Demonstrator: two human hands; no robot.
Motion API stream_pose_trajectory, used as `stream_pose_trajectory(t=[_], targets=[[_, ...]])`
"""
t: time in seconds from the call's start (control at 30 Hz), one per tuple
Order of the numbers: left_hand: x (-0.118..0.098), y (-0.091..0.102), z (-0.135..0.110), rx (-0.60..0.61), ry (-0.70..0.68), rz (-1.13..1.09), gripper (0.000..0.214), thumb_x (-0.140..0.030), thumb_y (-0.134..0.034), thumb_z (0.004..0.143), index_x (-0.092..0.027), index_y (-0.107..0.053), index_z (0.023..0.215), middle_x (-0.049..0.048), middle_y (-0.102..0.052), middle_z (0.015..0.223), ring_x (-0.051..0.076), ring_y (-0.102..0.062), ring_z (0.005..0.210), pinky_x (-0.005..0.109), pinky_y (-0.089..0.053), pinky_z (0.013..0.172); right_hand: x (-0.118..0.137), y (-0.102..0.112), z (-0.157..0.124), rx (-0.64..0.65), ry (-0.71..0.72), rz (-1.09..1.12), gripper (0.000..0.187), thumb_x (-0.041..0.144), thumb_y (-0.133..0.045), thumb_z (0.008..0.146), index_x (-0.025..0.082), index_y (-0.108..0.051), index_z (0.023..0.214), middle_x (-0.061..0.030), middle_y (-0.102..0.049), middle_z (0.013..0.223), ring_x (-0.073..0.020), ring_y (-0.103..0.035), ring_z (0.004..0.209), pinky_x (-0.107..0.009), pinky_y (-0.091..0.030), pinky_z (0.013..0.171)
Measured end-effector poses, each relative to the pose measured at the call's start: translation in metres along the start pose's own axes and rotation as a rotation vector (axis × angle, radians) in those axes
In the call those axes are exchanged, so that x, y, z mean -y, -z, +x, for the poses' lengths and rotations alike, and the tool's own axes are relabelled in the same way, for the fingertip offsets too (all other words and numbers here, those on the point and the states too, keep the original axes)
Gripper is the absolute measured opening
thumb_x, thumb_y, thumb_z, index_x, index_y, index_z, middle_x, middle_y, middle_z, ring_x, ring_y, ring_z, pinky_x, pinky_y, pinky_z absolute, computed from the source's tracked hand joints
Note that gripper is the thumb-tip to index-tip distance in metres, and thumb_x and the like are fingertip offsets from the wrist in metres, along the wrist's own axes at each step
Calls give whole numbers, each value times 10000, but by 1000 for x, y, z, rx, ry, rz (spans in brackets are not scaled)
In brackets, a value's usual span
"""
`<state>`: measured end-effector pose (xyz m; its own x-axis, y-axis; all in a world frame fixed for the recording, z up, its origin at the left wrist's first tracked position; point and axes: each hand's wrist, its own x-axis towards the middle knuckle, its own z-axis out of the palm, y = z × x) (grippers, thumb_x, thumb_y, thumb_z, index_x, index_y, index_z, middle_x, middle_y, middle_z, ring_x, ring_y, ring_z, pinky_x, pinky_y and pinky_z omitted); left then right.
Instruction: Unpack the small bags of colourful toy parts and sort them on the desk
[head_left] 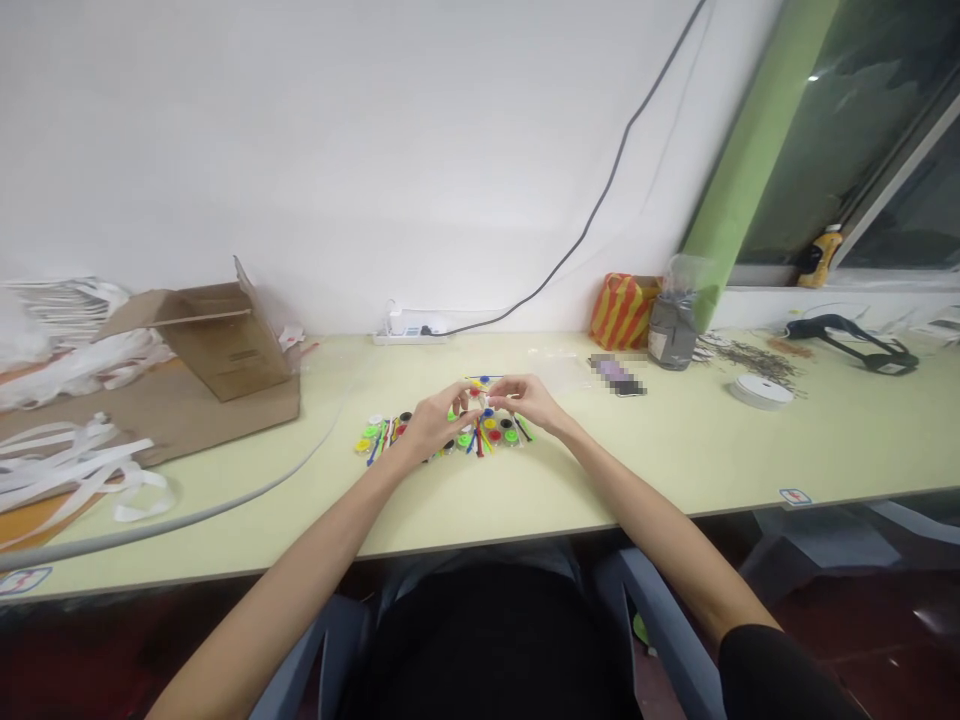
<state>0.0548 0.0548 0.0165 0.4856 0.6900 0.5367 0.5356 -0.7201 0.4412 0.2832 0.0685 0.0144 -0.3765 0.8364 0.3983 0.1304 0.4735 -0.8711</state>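
Note:
Both hands meet above the middle of the pale yellow table [570, 490]. My left hand [439, 420] is closed in a pinch, and a small red-topped piece [475, 393] shows at its fingertips. My right hand [529, 398] pinches at the same spot from the other side; what sits between its fingers is too small to name. Beneath and around them lie several round caps in green, yellow, red, black and white, such as a green cap [511, 436], along with thin coloured sticks [480, 440]. Part of this spread is hidden behind my left hand.
On the left are an open cardboard box [225, 350], white strips [75, 450] and a grey cable [247, 497]. A power strip [409, 337] rests against the wall. To the right are a striped bag [621, 312], a grey container [673, 330] and a white roll [761, 391].

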Motion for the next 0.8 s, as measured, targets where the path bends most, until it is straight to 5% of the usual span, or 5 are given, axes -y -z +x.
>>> stream_pose_trajectory(t=[0.17,0.3,0.43,0.6,0.8], targets=[[1,-2,0,-6,-94,-22,251,-390,-558,932,-222,-635,1102,33,-672,985,149,-617,838,275,-508,741,2,-10,0,60,-21,34,400,496,-740,782,144,-720,972,-78,-736,892,-188,-668,773,-236,-468,581],[3,-2,0,-29,-103,3,215,-368,-570,922,-219,-636,1062,25,-661,956,146,-616,835,275,-508,744,-14,17,5,29,14,-301,219,346,-714,813,144,-728,898,-67,-730,841,-165,-635,737,-251,-462,653],[3,0,1,-17,-96,26,185,-346,-544,940,-210,-630,1031,24,-659,963,140,-609,837,276,-495,763,-31,51,4,131,-150,-642,76,209,-699,770,139,-718,749,-47,-707,736,-136,-574,636,-243,-407,615],[2,0,1,-8,-97,36,192,-355,-528,950,-204,-626,1016,25,-653,934,140,-598,819,270,-485,741,-34,66,-2,345,-235,-564,173,297,-705,755,129,-736,786,-36,-710,729,-143,-578,649,-238,-393,591],[0,2,1,-1,-102,48,198,-366,-527,948,-201,-627,996,29,-648,918,142,-596,800,264,-477,719,-38,65,0,312,-250,-597,106,206,-663,741,128,-728,771,-28,-705,709,-137,-576,627,-232,-385,574]])
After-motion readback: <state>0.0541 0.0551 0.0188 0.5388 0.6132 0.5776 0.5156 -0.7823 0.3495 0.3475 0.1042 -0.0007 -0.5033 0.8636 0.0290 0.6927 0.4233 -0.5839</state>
